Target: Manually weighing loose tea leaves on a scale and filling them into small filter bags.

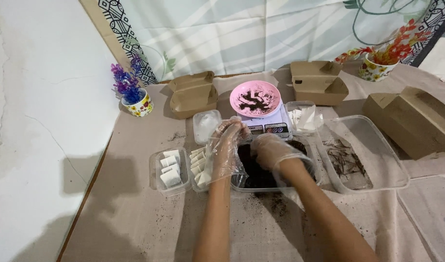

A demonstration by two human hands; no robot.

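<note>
The gloved left hand hovered with fingers pinched together, its contents hard to make out, over the clear tub of dark soil mid-table. The gloved right hand reached into it, fingertips hidden. Three brown cardboard boxes and two flower pots lined the far edge.

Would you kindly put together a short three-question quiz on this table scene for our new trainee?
1. True or false: both hands wear clear plastic gloves.
2. What stands on the scale? A) a brown box B) a pink bowl C) a flower pot
3. Which hand reaches into the container of dark material?

Key:
1. True: the left hand and right hand are both gloved.
2. B: the pink bowl, dusted with dark crumbs.
3. The right hand; the left is raised just above the container's left edge.
</note>
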